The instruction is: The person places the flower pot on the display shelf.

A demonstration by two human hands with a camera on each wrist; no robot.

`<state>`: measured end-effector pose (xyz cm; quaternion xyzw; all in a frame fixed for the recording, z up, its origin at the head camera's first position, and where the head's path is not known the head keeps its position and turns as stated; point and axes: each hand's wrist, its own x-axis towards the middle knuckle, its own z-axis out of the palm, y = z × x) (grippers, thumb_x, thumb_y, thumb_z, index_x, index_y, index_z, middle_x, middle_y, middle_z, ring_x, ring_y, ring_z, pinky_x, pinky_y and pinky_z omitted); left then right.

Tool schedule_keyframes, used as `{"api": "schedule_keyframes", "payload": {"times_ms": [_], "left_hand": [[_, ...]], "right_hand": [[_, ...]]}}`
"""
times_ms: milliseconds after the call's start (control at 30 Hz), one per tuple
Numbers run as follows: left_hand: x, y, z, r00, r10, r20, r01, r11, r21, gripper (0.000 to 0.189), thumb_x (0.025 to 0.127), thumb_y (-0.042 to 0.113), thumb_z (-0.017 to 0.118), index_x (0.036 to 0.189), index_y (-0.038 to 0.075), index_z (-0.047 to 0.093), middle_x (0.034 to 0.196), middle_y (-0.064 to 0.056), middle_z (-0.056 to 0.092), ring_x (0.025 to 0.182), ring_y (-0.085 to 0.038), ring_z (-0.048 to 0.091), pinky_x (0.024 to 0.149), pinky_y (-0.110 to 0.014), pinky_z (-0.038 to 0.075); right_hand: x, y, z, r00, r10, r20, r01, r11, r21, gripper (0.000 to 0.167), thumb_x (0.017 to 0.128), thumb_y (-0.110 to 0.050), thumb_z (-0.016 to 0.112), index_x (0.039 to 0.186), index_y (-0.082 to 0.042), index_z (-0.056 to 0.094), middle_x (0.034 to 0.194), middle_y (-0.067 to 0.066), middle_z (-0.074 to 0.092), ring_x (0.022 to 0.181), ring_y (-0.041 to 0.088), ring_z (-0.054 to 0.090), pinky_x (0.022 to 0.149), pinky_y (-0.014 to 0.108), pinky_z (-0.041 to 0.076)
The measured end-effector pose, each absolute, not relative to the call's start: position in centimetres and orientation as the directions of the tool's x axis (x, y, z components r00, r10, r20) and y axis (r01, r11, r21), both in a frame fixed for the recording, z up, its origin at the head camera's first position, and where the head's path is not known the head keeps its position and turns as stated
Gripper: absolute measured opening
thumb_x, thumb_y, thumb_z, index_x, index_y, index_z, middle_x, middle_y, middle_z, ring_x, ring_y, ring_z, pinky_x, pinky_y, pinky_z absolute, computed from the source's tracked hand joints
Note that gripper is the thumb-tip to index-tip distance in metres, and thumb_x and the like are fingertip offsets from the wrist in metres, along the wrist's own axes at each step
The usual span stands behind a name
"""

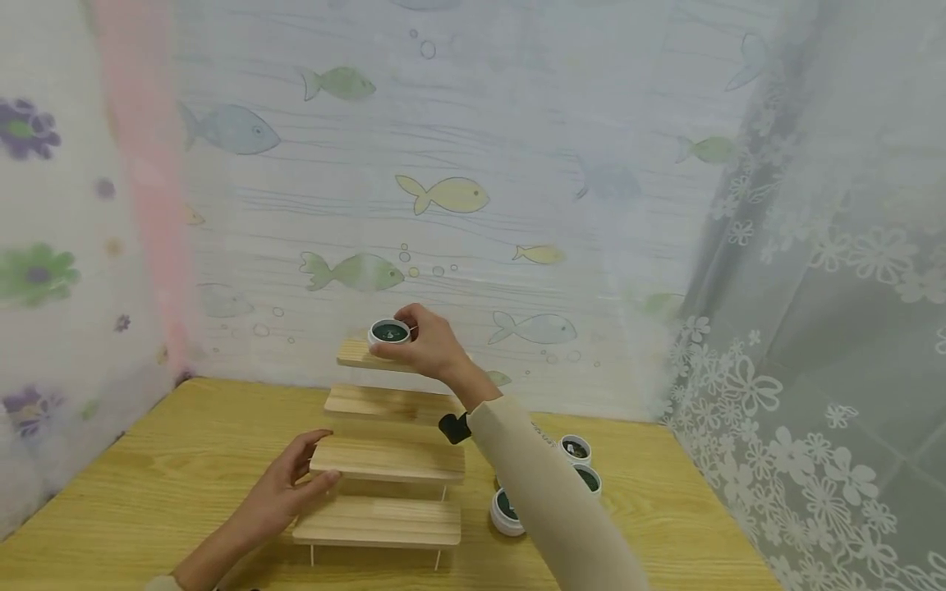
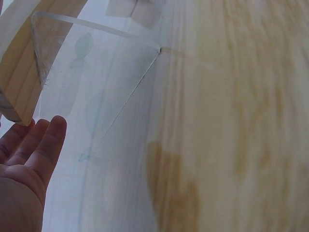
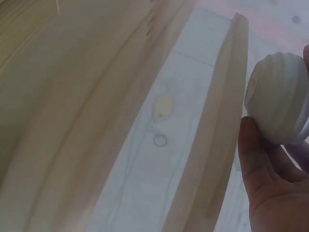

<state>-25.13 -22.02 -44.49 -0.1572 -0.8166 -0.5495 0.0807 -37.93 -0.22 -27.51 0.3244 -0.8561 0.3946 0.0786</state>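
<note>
A wooden stand with stepped shelves (image 1: 388, 525) stands on the table, its boards carried on thin clear supports. My right hand (image 1: 432, 345) holds a small white ribbed pot (image 1: 389, 332) with a dark green top, at the left part of the highest shelf (image 1: 355, 355). In the right wrist view the pot (image 3: 277, 99) is upright beside that board, thumb and fingers around its side; whether it touches the shelf I cannot tell. My left hand (image 1: 277, 491) grips the left end of the second shelf from the bottom (image 1: 388, 460), thumb at the front edge, fingers behind.
Several more white pots (image 1: 507, 515) with dark tops stand on the table to the right of the stand, partly hidden by my right sleeve (image 1: 562, 492). A fish-printed curtain (image 1: 458, 246) hangs behind the wood-grain table (image 1: 650, 509), with patterned sheets on both sides.
</note>
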Motion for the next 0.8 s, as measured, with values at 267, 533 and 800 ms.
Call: {"api": "schedule_keyframes", "payload": {"times_ms": [267,533,800], "left_hand": [[-25.1,-22.1,-44.5,-0.943,0.175,0.283,0.325,0.307,0.895,0.062,0.097,0.028,0.058,0.146,0.008,0.026,0.152,-0.027,0.019,0.136,-0.054,0.016,0.101,-0.066,0.03],[-25.4,-21.9,-44.3,-0.942,0.181,0.282,0.327,0.312,0.892,0.063,0.097,0.03,0.059,0.146,0.008,0.027,0.153,-0.026,0.018,0.137,-0.052,0.015,0.102,-0.065,0.029],[-25.1,-22.1,-44.4,-0.946,0.17,0.274,0.316,0.308,0.898,0.065,0.096,0.031,0.059,0.147,0.007,0.026,0.153,-0.026,0.018,0.137,-0.053,0.014,0.101,-0.065,0.031]], "right_hand": [[-38.1,-1.7,-28.2,-0.788,-0.484,0.38,-0.601,0.474,-0.643,0.059,0.078,-0.045,0.077,0.123,-0.012,0.058,0.096,-0.004,0.062,0.084,0.01,0.06,0.069,0.024,0.052],[-38.4,-1.9,-28.3,-0.812,-0.466,0.352,-0.57,0.504,-0.648,0.061,0.079,-0.049,0.073,0.126,-0.014,0.057,0.101,-0.002,0.061,0.087,0.011,0.058,0.071,0.026,0.051],[-38.1,-2.0,-28.0,-0.811,-0.491,0.32,-0.564,0.505,-0.654,0.068,0.08,-0.05,0.073,0.132,-0.011,0.052,0.104,-0.001,0.062,0.09,0.011,0.059,0.071,0.026,0.051]]}}
